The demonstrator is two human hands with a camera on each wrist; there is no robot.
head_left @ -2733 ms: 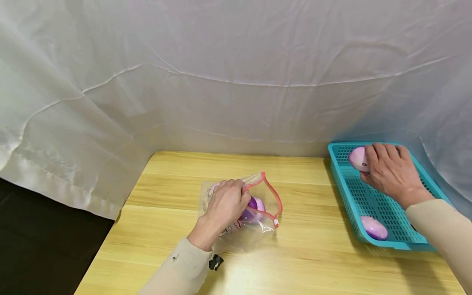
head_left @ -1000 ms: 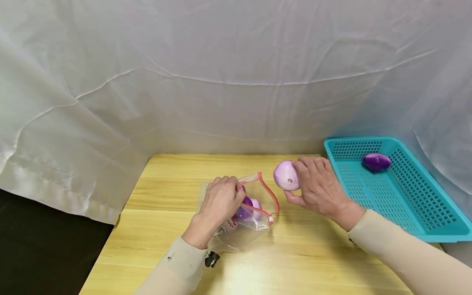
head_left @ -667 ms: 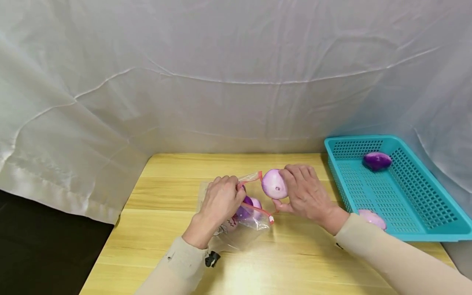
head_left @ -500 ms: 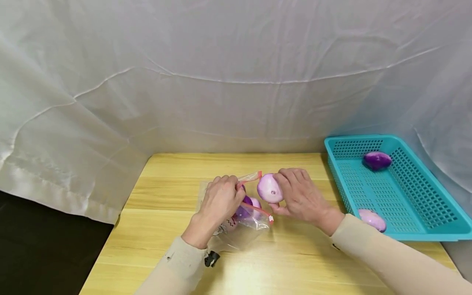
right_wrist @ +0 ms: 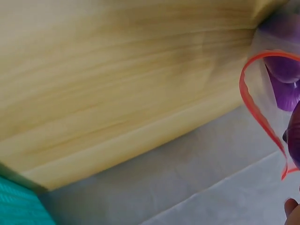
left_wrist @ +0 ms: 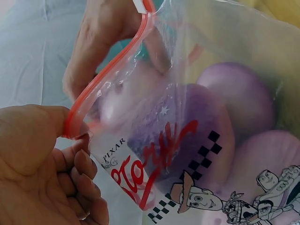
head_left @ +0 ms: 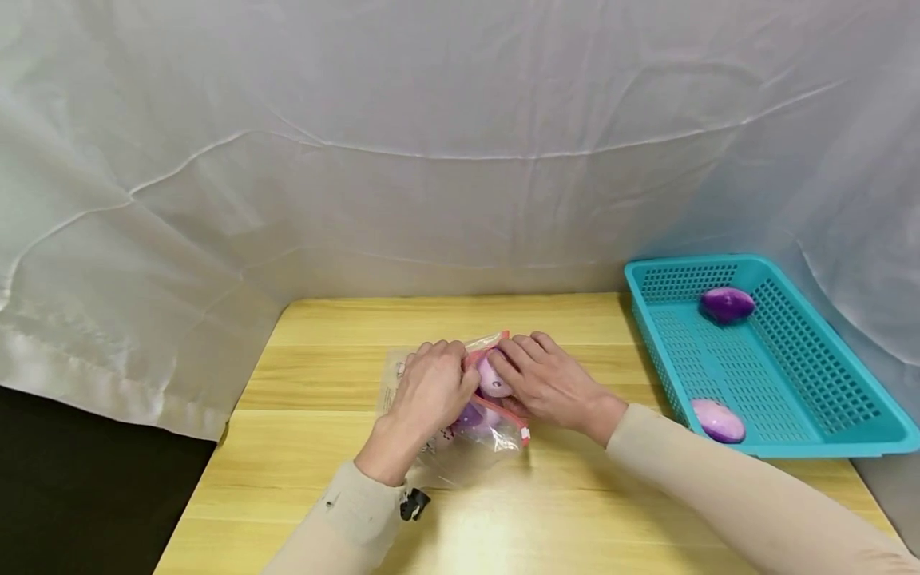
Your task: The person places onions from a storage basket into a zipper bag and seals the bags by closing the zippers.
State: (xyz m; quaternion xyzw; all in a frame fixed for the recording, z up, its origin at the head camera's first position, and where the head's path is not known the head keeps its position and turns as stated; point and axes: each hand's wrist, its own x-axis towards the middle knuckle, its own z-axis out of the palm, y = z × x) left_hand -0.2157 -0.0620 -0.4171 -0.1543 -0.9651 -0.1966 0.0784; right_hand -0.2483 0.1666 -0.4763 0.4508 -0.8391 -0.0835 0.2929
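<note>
Loading of the clear bag [head_left: 503,438] is appearing only partly complete. At least three purple pieces [left_wrist: 201,117] are lying inside it. One pale rounded piece [head_left: 493,377] is sitting in the open mouth, its insertion seemingly not yet finished. Two pieces are lying outside the bag, in the teal basket [head_left: 812,449] at the right: a dark piece [head_left: 727,305] at the far end and a two-tone piece [head_left: 719,421] in the near left corner. The left hand [head_left: 434,387] is pinching the red rim [left_wrist: 89,93] at the left of the mouth. The right hand [head_left: 549,383] is curling its fingers round the pale rounded piece from the right. The bag is resting on the wooden table [head_left: 575,511], left of the basket, and is displaying red lettering, checks and line-drawn figures. The pale rounded piece is showing a whitish-lilac surface with one small dark mark
</note>
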